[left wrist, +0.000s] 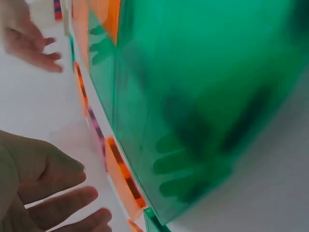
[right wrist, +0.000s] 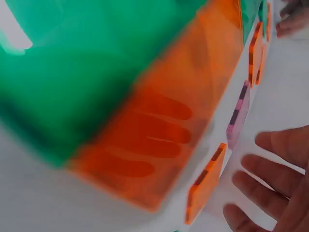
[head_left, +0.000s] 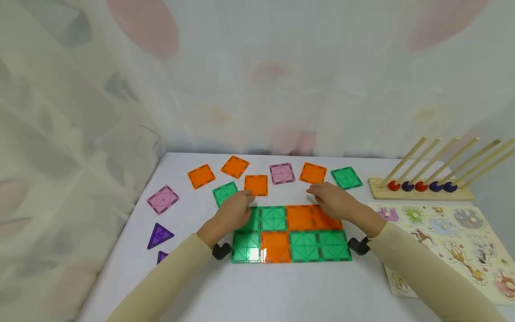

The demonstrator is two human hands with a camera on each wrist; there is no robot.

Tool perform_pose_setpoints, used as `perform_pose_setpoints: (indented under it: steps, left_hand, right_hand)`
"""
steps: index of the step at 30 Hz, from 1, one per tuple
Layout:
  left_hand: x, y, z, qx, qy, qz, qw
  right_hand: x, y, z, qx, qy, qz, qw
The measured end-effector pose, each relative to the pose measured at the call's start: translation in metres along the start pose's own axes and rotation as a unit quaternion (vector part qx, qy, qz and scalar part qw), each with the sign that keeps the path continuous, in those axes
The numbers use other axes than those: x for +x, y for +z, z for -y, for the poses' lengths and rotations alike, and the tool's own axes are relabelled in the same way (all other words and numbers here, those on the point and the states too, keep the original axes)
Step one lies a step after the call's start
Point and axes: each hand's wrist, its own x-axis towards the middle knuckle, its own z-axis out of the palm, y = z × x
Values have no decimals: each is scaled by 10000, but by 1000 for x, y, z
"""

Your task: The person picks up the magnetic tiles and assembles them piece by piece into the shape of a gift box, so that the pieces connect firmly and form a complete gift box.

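Square magnetic tiles lie edge to edge in a two-row block, with a green tile (head_left: 273,218), a lower orange tile (head_left: 275,247) and another green tile (head_left: 304,246) among them. My left hand (head_left: 233,212) is over the block's upper left corner, fingertips near a loose orange tile (head_left: 256,183). Its fingers (left wrist: 63,205) are spread and hold nothing in the left wrist view. Over the upper right corner is my right hand (head_left: 335,203), below another loose orange tile (head_left: 313,172). Its fingers (right wrist: 265,169) are apart and grip nothing. Each hand hides part of the block.
Loose pink tiles (head_left: 282,173), a green tile (head_left: 347,178) and more orange tiles (head_left: 235,166) lie behind the block. Purple triangles (head_left: 160,235) are at the left. A wooden peg rack (head_left: 422,193) with beads and an animal puzzle board (head_left: 446,250) occupy the right.
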Motion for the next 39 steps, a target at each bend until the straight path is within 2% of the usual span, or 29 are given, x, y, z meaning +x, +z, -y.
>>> perform_pose_setpoints:
  steps: [2,5,9,12,16,21,26,30,34,39]
  left_hand:
    - [17,2,4,9,-141,50,9999]
    - [39,4,7,110,-282,19,9995]
    - [62,7,13,372,-531,22,9979]
    - [71,9,17,431,-753,252,9959]
    - [74,11,21,336,-857,464,9947]
    - [73,14,21,341,-838,337,9953]
    - [71,14,17,166,-787,260,9964]
    - [69,15,11,80,-711,379,9967]
    - [71,18,5,264,-663,398,9967]
    - [75,19,-6,638,-528,684,9942]
  right_hand:
    - [19,-3,-1,-278,-70,-113,9995]
    - [42,-9,-5,-733,76,-187,9971]
    - [60,-13,-17,-1058,668,72,9921]
    - [66,-13,-27,-1082,1060,268,9881]
    - [69,-5,-36,-896,1320,461,9861]
    - [68,4,-41,-733,1364,414,9871]
    - [64,5,-43,-509,1158,389,9912]
    - [59,5,-42,-371,834,517,9945]
    - [54,6,-37,-258,587,536,9965]
    - [52,9,-31,-354,584,656,9955]
